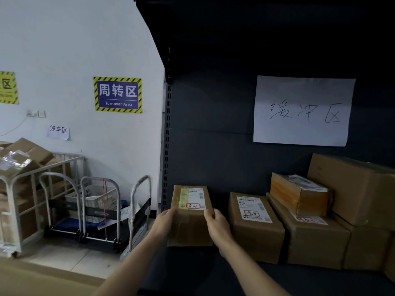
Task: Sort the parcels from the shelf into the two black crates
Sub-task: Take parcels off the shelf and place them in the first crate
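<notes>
Held parcel: a brown parcel (190, 227) with a white label and a red stamp on top stood at the left end of the shelf row; whether it rested on the board or was raised off it could not be told.
Left hand: the left hand (163, 223) gripped the parcel's left side, fingers curled onto its upper edge.
Right hand: the right hand (215, 226) gripped the right side, thumb on the top face; the two hands were apart with the parcel clamped between them.
Left edge: the perforated upright (167, 146) of the shelf stood just beside the parcel's left face.
Right edge: a narrow dark gap lay between it and the second parcel (254, 227), and the right hand filled that gap.
Further right: a third parcel (310, 238) touched the second and carried an orange-taped box (299, 194); a large carton (359, 189) sat on another box behind.
Open room: dark bare shelf board (192, 270) lay in front of the row, and tall free space stood above it.
Back panel: a paper sheet (303, 111) with handwritten characters was stuck there.
Room: a white wall bore a blue "Turnover Area" sign (118, 95).
Floor: folded hand trolleys (100, 210) and a cage cart (25, 184) piled with cartons stood on the pale floor (74, 261), left of the shelf.
</notes>
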